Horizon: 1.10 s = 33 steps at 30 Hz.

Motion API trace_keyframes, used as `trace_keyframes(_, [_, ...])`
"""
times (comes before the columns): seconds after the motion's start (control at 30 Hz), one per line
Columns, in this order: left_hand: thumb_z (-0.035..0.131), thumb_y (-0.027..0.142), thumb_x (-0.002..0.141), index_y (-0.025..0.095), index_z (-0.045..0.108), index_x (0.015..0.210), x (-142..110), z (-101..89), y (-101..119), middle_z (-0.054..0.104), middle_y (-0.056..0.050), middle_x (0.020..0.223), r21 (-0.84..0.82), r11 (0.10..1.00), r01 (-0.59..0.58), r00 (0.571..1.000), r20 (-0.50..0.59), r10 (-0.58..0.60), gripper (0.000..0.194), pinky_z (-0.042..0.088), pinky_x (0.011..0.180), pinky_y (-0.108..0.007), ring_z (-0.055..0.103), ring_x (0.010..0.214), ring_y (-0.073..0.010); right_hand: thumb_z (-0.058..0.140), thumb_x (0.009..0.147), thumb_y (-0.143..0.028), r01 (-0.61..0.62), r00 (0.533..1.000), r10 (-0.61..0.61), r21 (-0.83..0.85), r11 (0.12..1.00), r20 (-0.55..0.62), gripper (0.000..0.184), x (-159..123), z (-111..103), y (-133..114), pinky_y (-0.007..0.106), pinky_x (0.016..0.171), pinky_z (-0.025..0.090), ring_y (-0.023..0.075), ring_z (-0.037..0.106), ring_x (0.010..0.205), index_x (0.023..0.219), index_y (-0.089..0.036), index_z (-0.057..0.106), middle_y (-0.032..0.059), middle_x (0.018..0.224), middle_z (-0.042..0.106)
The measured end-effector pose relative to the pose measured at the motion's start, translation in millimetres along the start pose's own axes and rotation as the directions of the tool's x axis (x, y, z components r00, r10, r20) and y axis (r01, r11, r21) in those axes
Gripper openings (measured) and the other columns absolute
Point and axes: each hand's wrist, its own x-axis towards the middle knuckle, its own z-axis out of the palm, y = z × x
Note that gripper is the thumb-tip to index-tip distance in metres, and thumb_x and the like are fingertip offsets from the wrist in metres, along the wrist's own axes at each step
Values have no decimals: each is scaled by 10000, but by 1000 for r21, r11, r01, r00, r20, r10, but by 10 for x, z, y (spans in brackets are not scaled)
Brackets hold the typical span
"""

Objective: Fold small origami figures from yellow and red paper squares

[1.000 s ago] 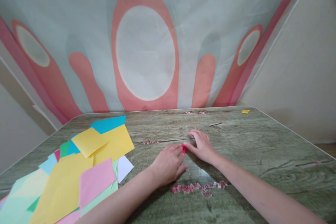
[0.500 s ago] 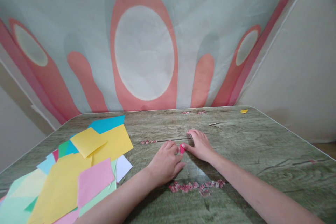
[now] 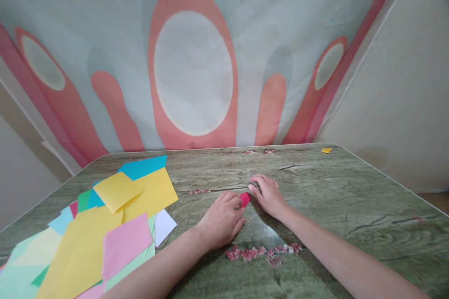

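Observation:
A small pinkish-red piece of folded paper (image 3: 245,199) lies on the wood-patterned table (image 3: 315,187), between my two hands. My left hand (image 3: 223,217) is at its left side, with curled fingertips holding the paper's edge and covering part of it. Just right of the paper, my right hand (image 3: 268,196) rests with bent fingers and thumb apart, holding nothing. Its thumb tip sits close to the paper's right corner.
On the left is a spread of coloured paper sheets, among them a yellow sheet (image 3: 84,243), a pink sheet (image 3: 126,244), a blue sheet (image 3: 145,166) and a white sheet (image 3: 164,227). A small yellow folded piece (image 3: 326,150) lies near the far right corner.
My right thumb has lifted off the red paper and drawn back slightly to the right. More of the paper shows now. My left hand has stayed nearly in place.

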Motion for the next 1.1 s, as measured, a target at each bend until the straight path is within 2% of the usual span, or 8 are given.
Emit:
trace_keyframes(0.2, [462, 312, 878, 162, 624, 920, -14, 107, -30, 570, -81, 1038, -43, 999, -25, 999, -34, 24, 224, 372, 956, -402, 461, 1069, -245, 545, 828, -378, 38, 999, -41, 85, 996, 33, 166, -30, -36, -35, 390, 907, 325, 211, 512, 1034, 840, -231, 623, 41, 1049, 605])
trace_keyframes(0.4, [459, 271, 877, 158, 616, 972, -11, 147, -24, 571, -90, 1038, -75, 997, -21, 996, -89, 14, 215, 387, 947, -400, 472, 1063, -242, 640, 760, -371, 60, 997, -65, 136, 989, 36, 150, -52, -38, -52, 400, 909, 322, 215, 514, 1033, 805, -229, 633, 44, 1057, 603])
trace_keyframes(0.57, [464, 251, 874, 170, 635, 932, -6, 193, -41, 580, -75, 1019, -143, 990, -14, 991, -137, -5, 197, 393, 935, -396, 479, 1043, -237, 648, 754, -378, 57, 997, -65, 152, 987, 49, 153, -43, -42, -47, 409, 903, 326, 218, 519, 1022, 771, -227, 638, 46, 1046, 608])
trace_keyframes(0.67, [454, 217, 878, 188, 645, 888, 0, 227, -67, 592, -54, 982, -213, 977, 6, 984, -171, -43, 194, 402, 909, -378, 501, 990, -215, 652, 753, -371, 68, 996, -75, 142, 988, 46, 157, -44, -33, -37, 407, 897, 331, 218, 515, 1028, 788, -220, 622, 48, 1058, 602])
trace_keyframes(0.83, [478, 219, 869, 181, 606, 926, 5, 272, -124, 589, -57, 959, -334, 935, 115, 950, -238, -202, 145, 432, 846, -344, 521, 924, -195, 651, 758, -375, 99, 994, -104, 118, 988, 31, 220, -53, -29, -29, 399, 891, 340, 219, 512, 1031, 905, -222, 594, 50, 1063, 598])
trace_keyframes(0.93, [521, 242, 847, 178, 573, 1007, 4, 309, -158, 571, -72, 1007, -336, 927, 167, 936, -242, -256, 180, 426, 868, -358, 507, 971, -211, 629, 781, -369, 121, 991, -126, 102, 987, 38, 249, -52, -37, -34, 398, 890, 344, 218, 510, 1029, 989, -239, 591, 48, 1064, 596])
trace_keyframes(1.1, [546, 316, 836, 184, 532, 1113, 14, 363, -188, 541, -86, 1076, -300, 927, 224, 931, -216, -295, 307, 404, 910, -391, 483, 1029, -230, 599, 809, -347, 144, 987, -150, 87, 986, 61, 213, -53, -42, -39, 408, 898, 343, 219, 509, 1034, 1004, -262, 613, 47, 1081, 586])
